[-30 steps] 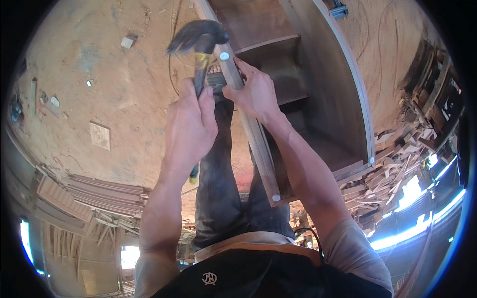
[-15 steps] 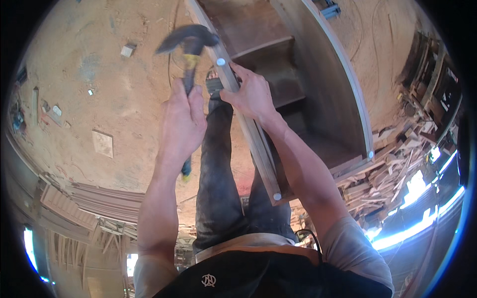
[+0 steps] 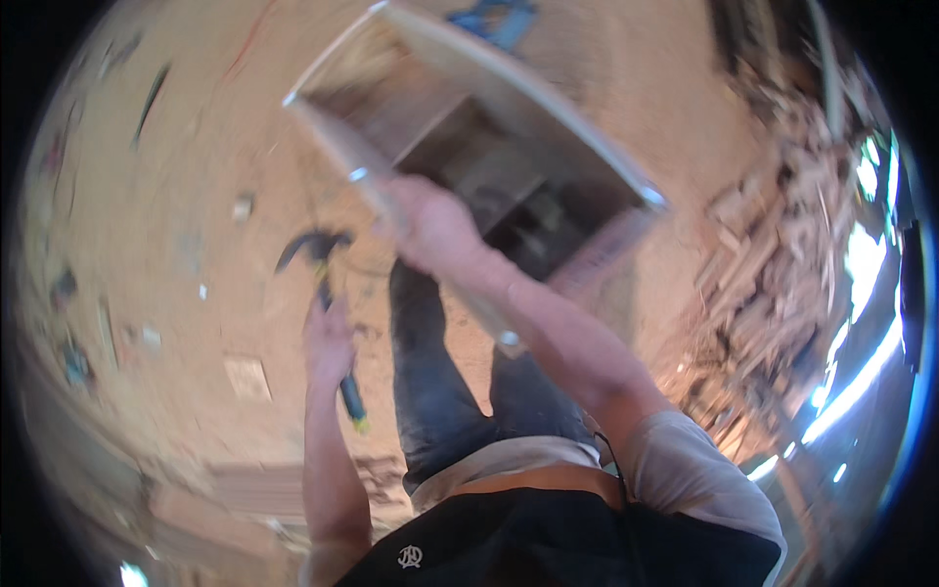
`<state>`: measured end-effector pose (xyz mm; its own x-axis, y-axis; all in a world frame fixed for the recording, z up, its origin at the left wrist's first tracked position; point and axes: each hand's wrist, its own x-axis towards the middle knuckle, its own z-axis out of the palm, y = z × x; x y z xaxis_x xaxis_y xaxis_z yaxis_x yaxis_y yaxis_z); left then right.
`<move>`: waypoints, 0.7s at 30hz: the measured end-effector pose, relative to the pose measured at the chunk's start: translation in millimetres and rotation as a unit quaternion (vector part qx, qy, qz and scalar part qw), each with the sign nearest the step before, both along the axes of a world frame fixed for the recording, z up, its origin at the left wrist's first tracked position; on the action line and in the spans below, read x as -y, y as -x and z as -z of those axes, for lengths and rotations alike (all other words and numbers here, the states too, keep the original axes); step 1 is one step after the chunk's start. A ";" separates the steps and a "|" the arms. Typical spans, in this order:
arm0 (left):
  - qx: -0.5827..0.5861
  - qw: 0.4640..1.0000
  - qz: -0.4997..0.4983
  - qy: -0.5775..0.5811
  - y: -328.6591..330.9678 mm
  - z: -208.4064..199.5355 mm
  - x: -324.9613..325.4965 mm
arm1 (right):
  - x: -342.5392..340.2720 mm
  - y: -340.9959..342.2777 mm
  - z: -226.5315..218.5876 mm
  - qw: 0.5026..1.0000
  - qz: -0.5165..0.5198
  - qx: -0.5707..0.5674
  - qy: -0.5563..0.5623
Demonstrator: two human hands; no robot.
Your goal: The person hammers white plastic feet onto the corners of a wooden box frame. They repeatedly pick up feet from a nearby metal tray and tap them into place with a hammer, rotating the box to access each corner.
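The left hand [image 3: 330,342] is gripping a hammer [image 3: 324,277] by the handle, and the hammer head is pointing to the far side. The right hand [image 3: 432,223] is holding the left edge of a wooden box [image 3: 533,137], which is slanting in the far middle, with its compartments showing. Scrap wood [image 3: 768,284] is lying on the right.

The brown floor [image 3: 205,166] carries heaped wood scraps [image 3: 768,240] and a square piece [image 3: 248,379].
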<state>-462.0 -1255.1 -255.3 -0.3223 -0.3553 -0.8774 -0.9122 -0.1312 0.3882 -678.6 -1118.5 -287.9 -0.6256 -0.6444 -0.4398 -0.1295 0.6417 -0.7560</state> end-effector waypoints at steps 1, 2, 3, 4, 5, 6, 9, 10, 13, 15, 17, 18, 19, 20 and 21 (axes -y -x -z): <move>0.003 0.997 -0.076 -0.033 -27.2 -8.5 -9.9 | -18.2 -9.5 -28.7 0.995 0.013 -0.050 0.081; 0.011 0.992 -0.110 -0.059 -50.6 -11.7 -19.9 | -41.1 -17.1 -60.1 0.991 -0.002 -0.086 0.106; 0.010 0.993 -0.107 -0.045 -75.9 -16.3 -28.1 | -69.2 -25.6 -94.5 0.981 0.021 -0.105 0.162; -0.013 0.990 -0.135 -0.036 -99.9 -18.9 -40.9 | -98.0 -38.7 -131.1 0.980 0.037 -0.109 0.165; 0.053 0.991 -0.112 -0.049 -120.4 -19.3 -46.1 | -134.9 -50.1 -165.1 0.976 0.062 -0.114 0.175; 0.097 0.990 -0.090 -0.049 -142.0 -22.8 -53.9 | -181.4 -58.4 -193.2 0.973 0.093 -0.132 0.163; 0.148 0.986 0.050 -0.053 -184.1 -31.2 -69.7 | -309.2 -117.3 -260.1 0.948 0.213 -0.192 0.134; 0.162 0.982 0.085 -0.046 -190.9 -35.1 -77.5 | -364.8 -140.3 -273.7 0.930 0.268 -0.229 0.104; 0.186 0.967 0.172 -0.024 -192.5 -51.1 -107.7 | -526.6 -225.1 -296.7 0.824 0.479 -0.300 -0.032; 0.189 0.956 0.223 -0.011 -181.7 -61.5 -134.0 | -633.7 -298.7 -305.1 0.711 0.634 -0.274 -0.135; 0.186 0.945 0.269 0.004 -166.4 -72.0 -160.2 | -715.0 -382.3 -312.6 0.604 0.735 -0.259 -0.167; 0.184 0.940 0.286 0.009 -159.5 -76.5 -172.7 | -747.8 -421.9 -314.8 0.551 0.751 -0.242 -0.272; 0.182 0.935 0.304 0.011 -151.5 -79.1 -186.6 | -776.4 -463.9 -320.9 0.493 0.777 -0.218 -0.324; 0.177 0.931 0.320 0.014 -144.1 -81.6 -198.3 | -799.0 -502.6 -327.2 0.426 0.790 -0.248 -0.364; 0.173 0.927 0.334 0.017 -137.1 -84.0 -209.2 | -819.0 -542.9 -337.2 0.376 0.788 -0.241 -0.425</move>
<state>-324.9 -1045.8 -171.3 -0.1820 -0.2065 -0.9614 -0.8565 0.5136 0.0518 -135.7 -299.5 49.3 -0.0756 0.9374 0.3400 0.9264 0.1922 -0.3237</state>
